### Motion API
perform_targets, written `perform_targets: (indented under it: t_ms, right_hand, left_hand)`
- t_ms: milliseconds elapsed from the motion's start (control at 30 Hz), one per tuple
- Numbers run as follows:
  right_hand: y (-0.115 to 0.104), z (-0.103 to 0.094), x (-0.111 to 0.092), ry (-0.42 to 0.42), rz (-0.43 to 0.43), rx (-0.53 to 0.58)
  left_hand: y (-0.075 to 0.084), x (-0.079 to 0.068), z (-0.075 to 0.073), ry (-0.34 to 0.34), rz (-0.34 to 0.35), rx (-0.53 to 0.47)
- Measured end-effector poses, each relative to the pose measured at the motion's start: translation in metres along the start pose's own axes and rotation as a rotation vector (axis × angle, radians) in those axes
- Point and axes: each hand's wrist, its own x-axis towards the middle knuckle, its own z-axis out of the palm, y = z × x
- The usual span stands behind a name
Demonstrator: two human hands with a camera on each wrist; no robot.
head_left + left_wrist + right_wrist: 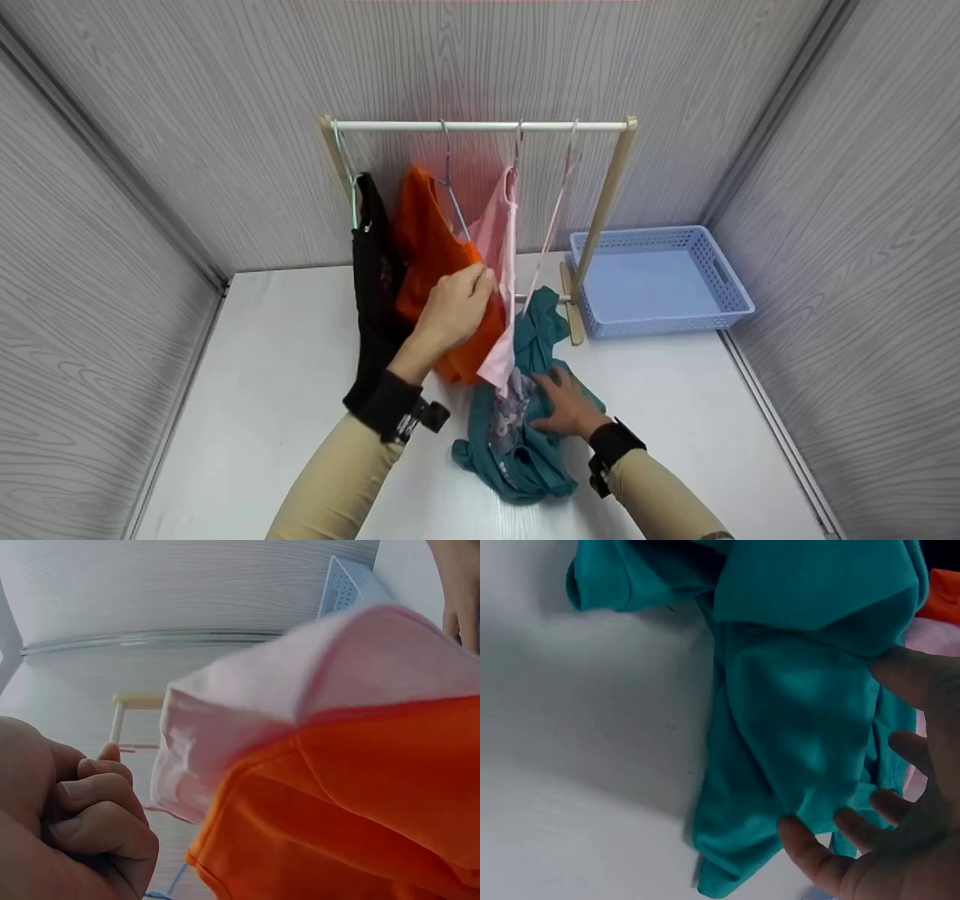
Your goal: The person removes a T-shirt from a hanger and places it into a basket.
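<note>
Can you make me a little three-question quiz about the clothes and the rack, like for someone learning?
1. Multiple choice: what colour is the garment nearest the left end of the white rail? A) pink B) black C) orange
2. True or false: the blue basket stands left of the rack.
3. Fill in: the right grip touches the ____ garment.

Key: 1. B, the black garment. 2. False, it stands on the right. 3. Teal; the teal garment.
</note>
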Motion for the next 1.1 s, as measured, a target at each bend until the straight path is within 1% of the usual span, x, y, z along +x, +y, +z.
perform_targets:
  t_ms: [67, 167, 233, 333, 400, 467, 600, 700, 833, 1000, 1100]
  right_hand:
    - [-0.003, 0.008, 0.003, -0.015, 0.021, -0.046]
    - [-0.008, 0.019, 0.007, -0.032, 0.023, -0.142]
    - [-0.011, 0.027, 0.009, -0.051, 0.007, -0.212]
    - [-0.014, 0.036, 0.008, -0.113, 0.004, -0.321]
    - [-0.016, 0.04, 0.008, -0.149, 0.011, -0.362]
    - [-0.016, 0.042, 0.008, -0.16, 0.006, -0.376]
    - [-0.014, 0.043, 0.008, -0.117, -0.038, -0.336]
    - [-0.01, 0.044, 0.006, -0.083, -0.07, -0.322]
    - [0.0, 0.043, 0.004, -0.047, -0.111, -0.298]
    - [0.013, 0.036, -0.001, 0.009, -0.159, -0.237]
    - [0.019, 0.025, -0.002, 0.026, -0.163, -0.164]
  left_hand:
    - [-0.014, -0.014, 0.0, -0.016, -0.015, -0.008]
    - [-0.039, -0.036, 0.003, -0.083, -0.056, -0.033]
    - [-0.056, -0.052, 0.008, -0.148, -0.075, -0.025]
    - [-0.083, -0.074, 0.019, -0.251, -0.089, -0.004]
    - [-0.1, -0.085, 0.027, -0.306, -0.09, 0.013]
    - [-0.115, -0.094, 0.033, -0.337, -0.086, 0.023]
    - [-0.136, -0.104, 0.039, -0.366, -0.093, 0.058]
    - [-0.145, -0.109, 0.038, -0.38, -0.136, 0.06]
    - [-0.153, -0.113, 0.036, -0.399, -0.202, 0.057]
    - [-0.159, -0.113, 0.033, -0.396, -0.221, 0.106]
    - [-0.162, -0.113, 0.032, -0.387, -0.229, 0.149]
